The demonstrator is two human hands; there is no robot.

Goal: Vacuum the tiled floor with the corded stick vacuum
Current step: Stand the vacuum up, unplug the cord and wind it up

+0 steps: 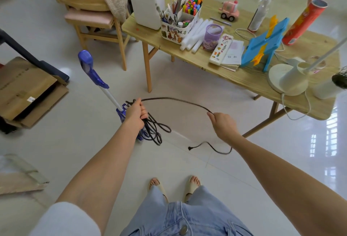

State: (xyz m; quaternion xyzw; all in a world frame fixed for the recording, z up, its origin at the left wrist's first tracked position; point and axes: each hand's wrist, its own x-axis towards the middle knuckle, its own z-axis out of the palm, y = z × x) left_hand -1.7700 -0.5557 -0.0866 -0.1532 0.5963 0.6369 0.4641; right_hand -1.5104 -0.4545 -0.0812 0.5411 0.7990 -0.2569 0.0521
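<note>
A blue stick vacuum [92, 72] with a white tube stands on the white tiled floor [78, 141] at centre left, its head pointing away from me. My left hand [134, 112] grips the vacuum's handle together with several loops of black power cord [154, 128] that hang below it. One strand of cord arcs to the right into my right hand [223, 124], which pinches it. Past my right hand the cord drops to the floor and ends in the plug [190, 148], which lies loose on the tiles.
A wooden table [249, 77] crowded with craft supplies, a lamp base and a crisp tube stands ahead and right. Behind the vacuum is a wooden chair [93, 19] with a blanket. Cardboard boxes [24, 89] lie at the left. My sandalled feet [174, 185] are below.
</note>
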